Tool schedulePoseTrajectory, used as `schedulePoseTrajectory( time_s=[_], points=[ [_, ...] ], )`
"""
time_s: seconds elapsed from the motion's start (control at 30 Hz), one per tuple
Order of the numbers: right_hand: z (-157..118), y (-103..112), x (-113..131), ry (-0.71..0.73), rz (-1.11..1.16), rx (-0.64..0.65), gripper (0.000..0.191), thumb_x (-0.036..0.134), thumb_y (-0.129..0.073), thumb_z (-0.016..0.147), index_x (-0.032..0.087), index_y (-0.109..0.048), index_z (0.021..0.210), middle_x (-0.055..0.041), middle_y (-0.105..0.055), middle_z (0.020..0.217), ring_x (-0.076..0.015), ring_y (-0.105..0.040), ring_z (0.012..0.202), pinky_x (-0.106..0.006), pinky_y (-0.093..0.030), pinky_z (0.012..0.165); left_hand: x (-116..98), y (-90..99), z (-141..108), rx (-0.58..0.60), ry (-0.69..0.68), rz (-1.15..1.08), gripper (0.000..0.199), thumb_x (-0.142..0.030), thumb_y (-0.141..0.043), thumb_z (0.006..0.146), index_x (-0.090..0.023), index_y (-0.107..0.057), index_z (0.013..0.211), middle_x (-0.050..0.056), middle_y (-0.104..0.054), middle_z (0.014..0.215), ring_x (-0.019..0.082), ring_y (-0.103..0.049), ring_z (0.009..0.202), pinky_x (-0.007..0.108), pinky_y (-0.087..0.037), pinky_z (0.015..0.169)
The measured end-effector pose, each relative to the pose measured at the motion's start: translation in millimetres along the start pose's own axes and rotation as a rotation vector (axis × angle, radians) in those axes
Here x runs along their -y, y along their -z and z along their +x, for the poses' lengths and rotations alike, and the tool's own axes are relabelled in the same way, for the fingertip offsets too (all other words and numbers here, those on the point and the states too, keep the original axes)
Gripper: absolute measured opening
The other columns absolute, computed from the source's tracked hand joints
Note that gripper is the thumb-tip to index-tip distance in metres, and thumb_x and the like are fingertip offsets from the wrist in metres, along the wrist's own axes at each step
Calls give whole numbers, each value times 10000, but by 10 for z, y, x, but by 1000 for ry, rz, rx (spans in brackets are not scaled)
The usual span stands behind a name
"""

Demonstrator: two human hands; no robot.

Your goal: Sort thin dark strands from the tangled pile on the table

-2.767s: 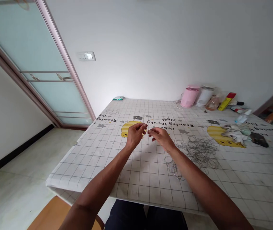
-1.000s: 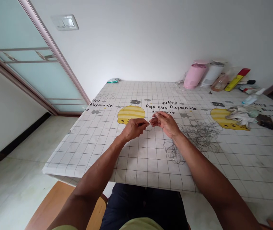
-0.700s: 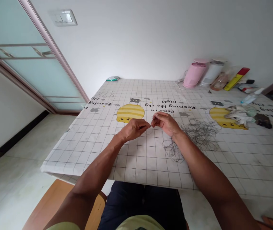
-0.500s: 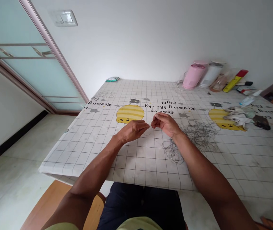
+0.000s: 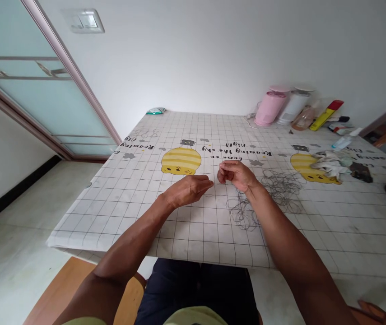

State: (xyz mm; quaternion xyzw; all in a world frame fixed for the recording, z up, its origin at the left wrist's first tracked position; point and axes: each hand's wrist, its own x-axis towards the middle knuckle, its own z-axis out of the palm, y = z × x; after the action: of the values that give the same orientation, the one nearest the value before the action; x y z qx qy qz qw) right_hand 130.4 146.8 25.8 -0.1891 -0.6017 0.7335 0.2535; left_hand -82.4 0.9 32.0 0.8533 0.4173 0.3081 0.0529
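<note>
My left hand (image 5: 191, 190) is closed in a pinch above the tablecloth, fingertips pointing right. A faint thin wire loop (image 5: 209, 195) shows just below those fingertips and appears to come from the pinch. Facing it, a small gap away, my right hand (image 5: 235, 175) has its thumb and fingers curled together; whatever lies between them is too fine to make out. A loose tangle of thin dark wire (image 5: 281, 189) lies on the table to the right, partly behind my right wrist and forearm.
The checked tablecloth (image 5: 111, 216) has yellow cartoon prints. At the back right stand a pink cylinder (image 5: 270, 108), a white cylinder (image 5: 292, 107), a bottle (image 5: 304, 118) and a yellow-red box (image 5: 326, 116). A crumpled cloth (image 5: 331, 164) lies right; a green packet (image 5: 156, 110) lies at the far left corner.
My hands have drawn slightly apart, and the left fingertips sit a little lower. The whole view has shifted slightly; the wire tangle stays in place on the table.
</note>
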Motion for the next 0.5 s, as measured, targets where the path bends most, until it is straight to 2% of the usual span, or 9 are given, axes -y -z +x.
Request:
schedulePoseTrajectory(
  time_s=[0.13,0.27,0.4,0.5],
  points=[
    [-25,26,62,-2,-22,-31,385,511,-847,906,178,-703,780,-103,-773,763,-192,-683,598,-286,-507,536,4,-35,25,-55,93,-185,295,-280,-510,1107,-196,-759,973,58,-649,827,157,-569,688,302,-432,635],
    [-35,42,120,46,-44,-88,433,590,-867,885,183,-718,886,-131,-817,954,-218,-761,707,-296,-577,578,23,-112,58,-169,350,-552,307,-408,-615,1078,-167,-787,1159,80,-710,895,150,-637,659,283,-523,596],
    [-10,1,122,140,-27,-138,459,629,-854,892,191,-719,904,-128,-816,981,-228,-788,782,-316,-627,666,15,-128,117,-390,553,-810,574,-567,-701,1021,-150,-692,1414,144,-755,1073,211,-725,821,285,-586,594],
    [18,-64,88,247,2,-214,442,629,-833,914,200,-728,924,-118,-816,1017,-230,-798,828,-334,-647,721,20,-97,152,-573,683,-895,642,-662,-670,1010,-140,-691,1383,177,-737,1160,234,-737,850,309,-600,585]
  ],
)
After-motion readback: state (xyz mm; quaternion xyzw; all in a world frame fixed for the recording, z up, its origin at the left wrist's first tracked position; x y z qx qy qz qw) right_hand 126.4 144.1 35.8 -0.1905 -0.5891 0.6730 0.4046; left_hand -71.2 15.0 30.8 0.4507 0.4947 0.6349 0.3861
